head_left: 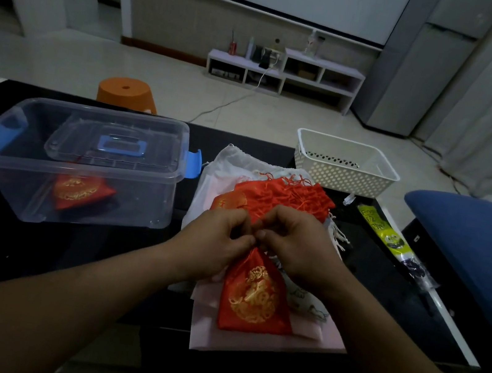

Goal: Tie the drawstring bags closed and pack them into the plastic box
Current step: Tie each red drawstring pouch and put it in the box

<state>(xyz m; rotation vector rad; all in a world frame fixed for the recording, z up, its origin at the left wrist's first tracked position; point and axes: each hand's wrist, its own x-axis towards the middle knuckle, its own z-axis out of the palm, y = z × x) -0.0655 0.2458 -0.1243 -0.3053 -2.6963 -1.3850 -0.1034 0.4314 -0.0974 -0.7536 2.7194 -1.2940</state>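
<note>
Two hands meet over a red bag [255, 298]: left hand [216, 241] and right hand [297, 248] each pinch its gathered top, its body lying between the wrists. Left of the left hand stands the plastic box [10, 169], a second bag [81, 191] inside.

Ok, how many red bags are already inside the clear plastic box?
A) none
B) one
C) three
B: a single packed bag shows through the wall of the plastic box; the left hand and right hand pinch the neck of another red bag outside it.
</note>
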